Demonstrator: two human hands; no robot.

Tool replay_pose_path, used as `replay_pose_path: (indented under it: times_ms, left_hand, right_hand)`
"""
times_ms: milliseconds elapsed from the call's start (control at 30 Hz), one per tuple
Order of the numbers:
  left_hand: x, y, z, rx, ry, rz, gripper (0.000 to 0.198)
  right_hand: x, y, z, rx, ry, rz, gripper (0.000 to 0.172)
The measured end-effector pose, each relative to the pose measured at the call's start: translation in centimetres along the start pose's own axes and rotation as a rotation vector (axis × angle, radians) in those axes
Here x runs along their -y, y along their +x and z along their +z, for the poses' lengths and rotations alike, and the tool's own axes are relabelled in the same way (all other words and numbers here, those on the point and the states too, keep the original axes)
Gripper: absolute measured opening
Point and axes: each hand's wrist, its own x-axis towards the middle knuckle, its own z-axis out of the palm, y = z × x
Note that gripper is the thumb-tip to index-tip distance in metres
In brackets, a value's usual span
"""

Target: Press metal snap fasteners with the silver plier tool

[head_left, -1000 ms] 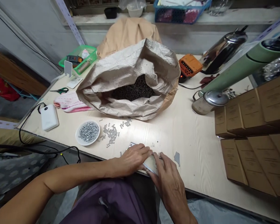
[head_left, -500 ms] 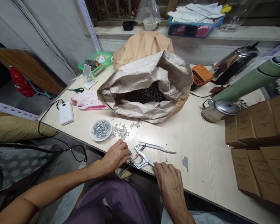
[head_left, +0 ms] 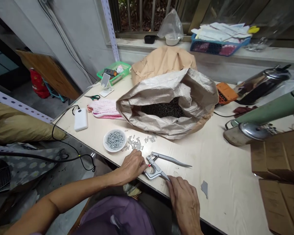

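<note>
Silver hand-press pliers (head_left: 159,166) with a coil spring lie near the table's front edge, their handles spread apart. My right hand (head_left: 185,200) grips the end of the lower handle. Beside the jaws, my left hand (head_left: 132,165) has its fingers pinched together close to a small red tip; whatever they hold is hidden. Just beyond the left hand lie loose small metal pins (head_left: 135,143). A white bowl (head_left: 104,143) filled with similar silvery pieces stands left of them.
A large open sack (head_left: 134,86) with dark small parts inside stands behind. Brown cardboard boxes (head_left: 274,195), a lidded metal mug (head_left: 237,135) and a green flask (head_left: 267,106) are at right. A white power bank (head_left: 81,119) and green-handled scissors (head_left: 95,97) lie left.
The camera view has shifted, so the whole scene sits lower and further right. My left fingers are closer to the red tip at the jaws; the right hand keeps its hold.
</note>
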Motion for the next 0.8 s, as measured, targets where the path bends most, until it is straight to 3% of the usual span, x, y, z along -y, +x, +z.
replay_pose_path:
  times_ms: [200,433,500,600,700,800]
  left_hand:
    - [0.3,1.1,-1.5,-0.274,0.127,-0.061,0.014]
    - [3.2,0.6,-4.5,-0.387,0.392,-0.104,0.012]
    - [4.4,0.1,-6.0,-0.393,0.427,-0.174,0.012]
    - [5.8,-0.3,-7.6,-0.28,0.478,-0.29,0.009]
    - [6.7,-0.2,-7.9,-0.185,0.467,-0.326,0.007]
    - [6.9,0.0,-7.5,-0.188,0.453,-0.347,0.008]
  right_hand:
    - [-0.6,2.5,1.8,-0.088,0.043,-0.042,0.026]
    - [-0.5,3.9,3.2,-0.101,0.038,-0.048,0.031]
    - [-0.6,3.8,3.2,-0.113,0.051,-0.052,0.03]
    - [-0.8,3.1,2.8,-0.127,0.049,-0.043,0.028]
    - [-1.3,1.8,2.4,-0.134,0.026,-0.023,0.026]
    - [-1.7,0.3,2.3,-0.116,0.02,-0.007,0.026]
